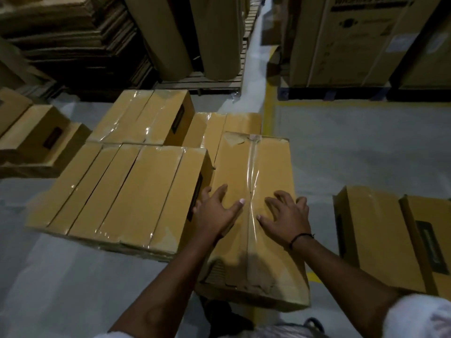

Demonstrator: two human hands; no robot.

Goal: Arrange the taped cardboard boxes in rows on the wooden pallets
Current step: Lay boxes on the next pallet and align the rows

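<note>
Your left hand (214, 213) and right hand (286, 217) rest flat on top of the taped box (266, 162), fingers spread and released, one hand on each side of its tape seam. The box sits just beside the row (122, 189) on its left.

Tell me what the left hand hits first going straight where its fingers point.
The left hand would slide free along the box top; beyond its far edge, probably the rear taped box.

Head camera looks forward and down, apparently close over the boxes (136, 186).
</note>
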